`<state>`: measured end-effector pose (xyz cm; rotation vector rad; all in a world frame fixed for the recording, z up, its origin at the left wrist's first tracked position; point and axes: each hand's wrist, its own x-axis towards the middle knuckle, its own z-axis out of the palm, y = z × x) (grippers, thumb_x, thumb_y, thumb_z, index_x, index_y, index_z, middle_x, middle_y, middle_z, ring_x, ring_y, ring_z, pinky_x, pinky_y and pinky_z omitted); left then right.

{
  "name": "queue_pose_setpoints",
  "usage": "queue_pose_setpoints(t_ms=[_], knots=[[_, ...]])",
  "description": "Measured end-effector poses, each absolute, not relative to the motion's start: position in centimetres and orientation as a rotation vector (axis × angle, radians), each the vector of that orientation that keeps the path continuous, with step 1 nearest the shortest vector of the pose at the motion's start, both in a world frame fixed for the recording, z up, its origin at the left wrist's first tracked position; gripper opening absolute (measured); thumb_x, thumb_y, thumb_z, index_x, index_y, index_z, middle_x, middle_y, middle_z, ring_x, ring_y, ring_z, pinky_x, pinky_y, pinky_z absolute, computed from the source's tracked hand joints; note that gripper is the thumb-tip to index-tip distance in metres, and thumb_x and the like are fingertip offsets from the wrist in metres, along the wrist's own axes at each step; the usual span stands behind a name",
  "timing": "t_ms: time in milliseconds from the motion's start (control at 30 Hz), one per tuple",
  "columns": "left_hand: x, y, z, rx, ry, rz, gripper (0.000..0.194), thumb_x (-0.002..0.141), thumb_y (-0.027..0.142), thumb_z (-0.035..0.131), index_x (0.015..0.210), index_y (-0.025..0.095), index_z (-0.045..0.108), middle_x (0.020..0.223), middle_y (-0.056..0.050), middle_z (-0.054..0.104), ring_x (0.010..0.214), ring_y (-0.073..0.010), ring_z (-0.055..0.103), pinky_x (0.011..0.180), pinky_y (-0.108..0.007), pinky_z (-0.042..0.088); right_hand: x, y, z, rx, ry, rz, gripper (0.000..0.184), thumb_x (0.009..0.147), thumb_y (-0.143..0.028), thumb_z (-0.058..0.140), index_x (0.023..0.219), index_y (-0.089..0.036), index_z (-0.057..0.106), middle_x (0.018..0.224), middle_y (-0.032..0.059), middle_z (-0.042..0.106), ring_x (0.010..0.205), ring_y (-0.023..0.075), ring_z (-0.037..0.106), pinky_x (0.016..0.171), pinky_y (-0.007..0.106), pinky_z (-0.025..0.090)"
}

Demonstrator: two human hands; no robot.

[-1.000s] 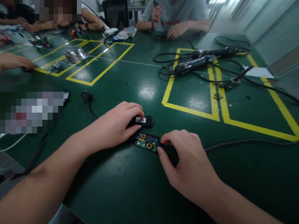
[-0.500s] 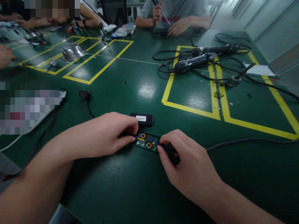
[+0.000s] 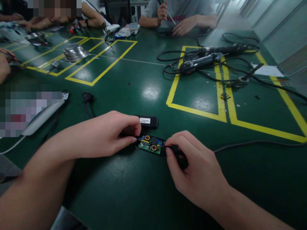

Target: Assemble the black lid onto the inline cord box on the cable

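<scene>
An opened black adapter case with a green circuit board (image 3: 151,145) lies on the green table (image 3: 148,191) between my hands. My left hand (image 3: 109,134) pinches its left end, fingers closed on the case edge. On the other side, my right hand (image 3: 192,166) grips the right end, where a black cable (image 3: 251,143) leaves the case. Just behind the board lies a black cover with a white label (image 3: 146,121), untouched.
Black electric screwdrivers with tangled cords (image 3: 201,62) lie in a yellow-taped box at the back right. A metal bowl (image 3: 74,52) and a black plug (image 3: 87,97) sit to the left. Other people's hands (image 3: 182,28) work along the far edge.
My left hand let go of the labelled black cover and moved down to pinch the left end of the open case. My right hand stayed at the right end.
</scene>
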<state>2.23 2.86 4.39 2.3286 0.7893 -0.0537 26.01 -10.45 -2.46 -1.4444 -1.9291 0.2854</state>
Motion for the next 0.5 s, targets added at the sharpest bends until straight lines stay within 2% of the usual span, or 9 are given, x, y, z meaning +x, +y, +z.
queue_pose_setpoints(t_ms=[200, 367, 500], knots=[[2.29, 2.95, 4.25, 2.358, 0.809, -0.066, 0.007, 0.095, 0.025, 0.066, 0.093, 0.023, 0.073, 0.086, 0.001, 0.076, 0.07, -0.0159, 0.067, 0.065, -0.026, 0.047, 25.9, -10.51, -2.53, -1.486, -1.929, 0.289, 0.016, 0.103, -0.014, 0.052, 0.094, -0.023, 0.063, 0.092, 0.0052, 0.073, 0.073, 0.0186, 0.067, 0.063, 0.036, 0.052], [2.39, 3.01, 3.89, 2.375, 0.794, -0.03, 0.006, 0.094, 0.022, 0.069, 0.09, 0.023, 0.074, 0.086, 0.002, 0.077, 0.073, -0.0163, 0.069, 0.068, -0.026, 0.049, 25.87, -10.49, -2.64, -1.515, -1.929, 0.208, 0.02, 0.102, -0.015, 0.052, 0.086, -0.024, 0.06, 0.089, 0.007, 0.073, 0.083, 0.0237, 0.065, 0.07, 0.041, 0.047], [2.4, 3.32, 3.46, 2.376, 0.784, -0.012, 0.008, 0.094, 0.019, 0.072, 0.087, 0.023, 0.073, 0.086, 0.003, 0.077, 0.075, -0.0156, 0.07, 0.07, -0.025, 0.048, 25.91, -10.45, -2.64, -1.518, -1.946, 0.209, 0.02, 0.103, -0.015, 0.053, 0.087, -0.025, 0.06, 0.09, 0.0052, 0.073, 0.083, 0.0228, 0.064, 0.074, 0.042, 0.044]])
